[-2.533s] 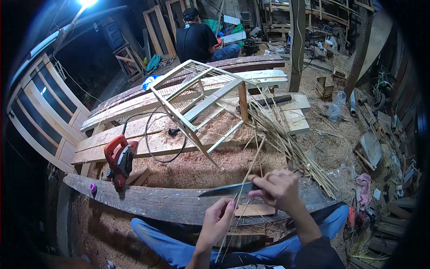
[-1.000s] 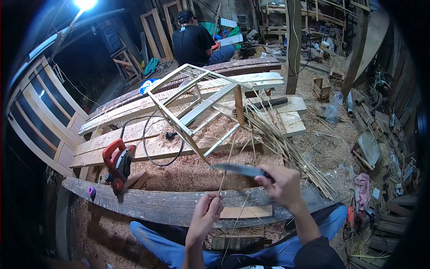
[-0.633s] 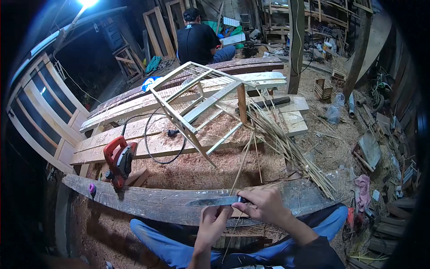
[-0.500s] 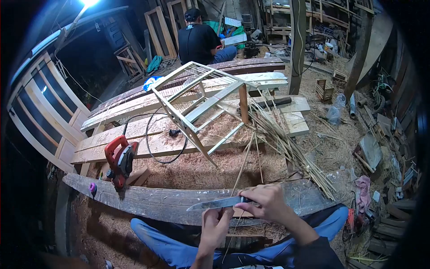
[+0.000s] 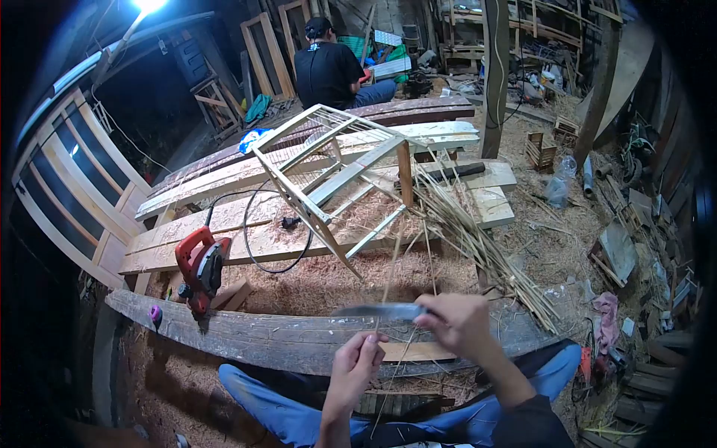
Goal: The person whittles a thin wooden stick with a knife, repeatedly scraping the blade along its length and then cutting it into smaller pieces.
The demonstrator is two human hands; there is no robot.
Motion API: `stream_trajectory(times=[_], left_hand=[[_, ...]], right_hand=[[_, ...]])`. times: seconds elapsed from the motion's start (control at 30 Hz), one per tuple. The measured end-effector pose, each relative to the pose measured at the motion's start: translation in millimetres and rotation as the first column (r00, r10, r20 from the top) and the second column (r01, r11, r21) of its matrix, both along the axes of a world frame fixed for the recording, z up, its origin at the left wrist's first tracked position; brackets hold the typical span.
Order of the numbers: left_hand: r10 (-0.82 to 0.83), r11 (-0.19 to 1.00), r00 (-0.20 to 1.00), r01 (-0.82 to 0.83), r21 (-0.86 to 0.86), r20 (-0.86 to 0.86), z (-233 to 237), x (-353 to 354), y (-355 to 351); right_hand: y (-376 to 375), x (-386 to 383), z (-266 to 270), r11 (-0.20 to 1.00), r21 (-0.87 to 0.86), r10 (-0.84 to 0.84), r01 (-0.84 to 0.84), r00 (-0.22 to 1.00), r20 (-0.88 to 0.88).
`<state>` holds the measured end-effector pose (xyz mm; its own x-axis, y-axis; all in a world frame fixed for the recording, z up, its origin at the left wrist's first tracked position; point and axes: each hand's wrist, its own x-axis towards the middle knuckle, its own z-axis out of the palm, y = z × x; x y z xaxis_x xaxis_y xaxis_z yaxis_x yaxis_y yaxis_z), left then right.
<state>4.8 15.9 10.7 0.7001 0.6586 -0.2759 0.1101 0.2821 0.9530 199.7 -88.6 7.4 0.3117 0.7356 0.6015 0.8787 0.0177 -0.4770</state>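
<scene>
My right hand (image 5: 457,322) grips a knife (image 5: 382,310) by its handle, the blade pointing left and smeared by motion. Below the blade, my left hand (image 5: 355,367) is closed in a pinch on a thin bamboo strip (image 5: 392,276) that slants up and away. The blade crosses this strip a little above my left fingers. Both hands are over the near edge of a weathered grey plank (image 5: 254,337). A short pale piece of wood (image 5: 418,352) lies under the knife, between my hands.
A slatted wooden frame (image 5: 351,196) rests tilted on boards beyond, beside a bundle of bamboo strips (image 5: 497,254). A red power planer (image 5: 198,270) stands at left, near a purple roll (image 5: 155,313). Farther back a person (image 5: 327,71) sits facing away. Shavings cover the ground.
The knife and my right hand have risen and shifted slightly right, away from my left fingers. My left hand stays nearly in place, lower than the blade.
</scene>
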Motion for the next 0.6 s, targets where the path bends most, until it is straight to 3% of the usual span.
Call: stream_trajectory(times=[0.17, 0.2, 0.33, 0.43, 0.5, 0.53, 0.6], left_hand=[[-0.021, 0.999, 0.999, 0.023, 0.049, -0.031, -13.3, -2.5, -7.5], [0.035, 0.942, 0.992, 0.008, 0.335, -0.122, -14.7, -0.9, -7.7], [0.089, 0.851, 0.989, -0.013, 0.526, -0.121, -12.2, -2.3, -12.7], [0.058, 0.919, 0.985, 0.012, 0.394, -0.164, -12.3, -1.2, -10.9], [0.052, 0.993, 0.998, -0.047, 0.111, -0.044, -6.6, 5.1, -12.8], [0.051, 0.993, 0.998, -0.046, 0.111, -0.044, -8.4, 6.6, -12.2], [0.045, 0.988, 0.985, -0.020, -0.150, 0.169, -11.3, 8.9, -10.3]], right_hand=[[3.8, -25.6, -5.7, 0.989, -0.044, 0.139, -0.141, 0.989, -0.047], [4.8, -26.7, -8.2, 0.989, -0.027, 0.141, -0.143, 0.988, -0.068], [8.8, -24.7, -12.7, 0.981, 0.050, 0.192, -0.187, 0.976, -0.105], [9.4, -24.1, -12.4, 0.980, 0.074, 0.193, -0.187, 0.977, -0.092], [10.0, -21.5, -9.5, 0.982, 0.069, 0.181, -0.176, 0.981, -0.076], [9.2, -19.7, -6.6, 0.988, 0.038, 0.151, -0.149, 0.987, -0.048], [8.9, -16.2, -11.3, 0.994, 0.023, 0.108, -0.108, 0.994, -0.012]])
